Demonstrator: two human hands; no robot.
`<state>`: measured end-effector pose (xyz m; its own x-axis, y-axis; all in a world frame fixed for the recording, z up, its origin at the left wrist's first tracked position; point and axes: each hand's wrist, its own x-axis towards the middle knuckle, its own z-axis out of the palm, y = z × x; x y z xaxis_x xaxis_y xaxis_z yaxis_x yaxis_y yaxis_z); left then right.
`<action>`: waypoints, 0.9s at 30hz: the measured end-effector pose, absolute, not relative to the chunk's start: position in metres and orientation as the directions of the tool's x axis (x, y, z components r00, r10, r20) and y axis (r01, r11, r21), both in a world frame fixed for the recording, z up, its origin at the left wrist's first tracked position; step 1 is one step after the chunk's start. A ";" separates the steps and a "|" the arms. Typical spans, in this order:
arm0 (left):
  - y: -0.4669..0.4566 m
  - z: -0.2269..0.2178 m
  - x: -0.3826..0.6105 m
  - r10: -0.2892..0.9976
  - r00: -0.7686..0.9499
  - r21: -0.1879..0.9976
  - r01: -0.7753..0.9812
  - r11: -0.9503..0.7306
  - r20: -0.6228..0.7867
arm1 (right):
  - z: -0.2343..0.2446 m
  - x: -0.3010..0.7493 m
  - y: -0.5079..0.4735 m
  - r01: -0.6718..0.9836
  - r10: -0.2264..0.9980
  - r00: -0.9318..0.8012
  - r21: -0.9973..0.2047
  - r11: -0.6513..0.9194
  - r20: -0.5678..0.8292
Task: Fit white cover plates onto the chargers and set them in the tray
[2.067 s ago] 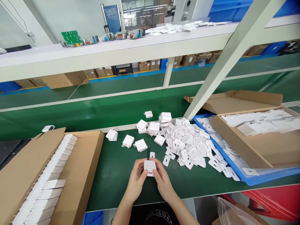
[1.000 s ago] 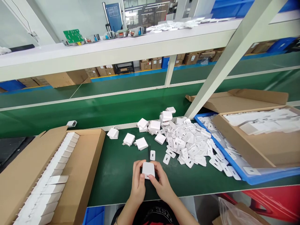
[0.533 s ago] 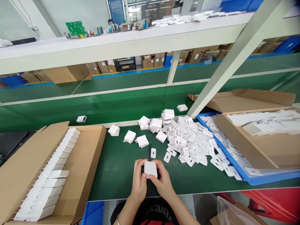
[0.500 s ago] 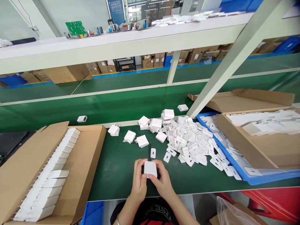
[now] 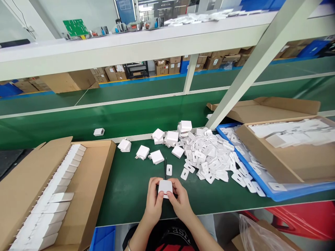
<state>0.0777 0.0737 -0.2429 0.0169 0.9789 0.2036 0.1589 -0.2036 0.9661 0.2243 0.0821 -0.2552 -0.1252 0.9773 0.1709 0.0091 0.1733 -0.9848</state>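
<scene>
Both my hands hold a white charger (image 5: 165, 186) close to the front edge of the green table. My left hand (image 5: 154, 199) is closed on its left side, and my right hand (image 5: 180, 199) grips its right side. Both thumbs press at the near end, where a thin reddish line shows above a white strip. Just beyond my fingers lie a thin dark tool (image 5: 165, 167) and a white end plate with a slot (image 5: 169, 170). Several white chargers with prongs (image 5: 156, 157) lie farther off, beside a heap of white end plates (image 5: 209, 151).
At the left, an open cardboard box (image 5: 104, 174) has a row of chargers inside. To the right, a blue tray (image 5: 277, 198) carries plates and another cardboard box (image 5: 267, 160). A slanted post (image 5: 243, 76) rises behind the heap. One charger (image 5: 98, 132) sits on the green belt (image 5: 131, 122).
The charger in my hands has tilted, exposing its near end with a reddish line. On the belt the loose chargers have shifted right, one now partly behind the post. The view has moved slightly.
</scene>
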 end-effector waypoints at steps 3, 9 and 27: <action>0.073 -0.241 0.078 0.982 0.011 0.972 0.143 -0.187 0.187 | -0.254 0.224 0.082 -0.007 0.974 -0.126 -0.982 0.191 0.190; 0.073 -0.240 0.078 0.984 0.007 0.975 0.137 -0.176 0.177 | -0.246 0.222 0.085 -0.058 0.974 -0.125 -0.981 0.184 0.190; 0.072 -0.239 0.080 0.980 0.015 0.971 0.129 -0.200 0.200 | -0.251 0.222 0.083 0.025 0.982 -0.104 -0.987 0.159 0.156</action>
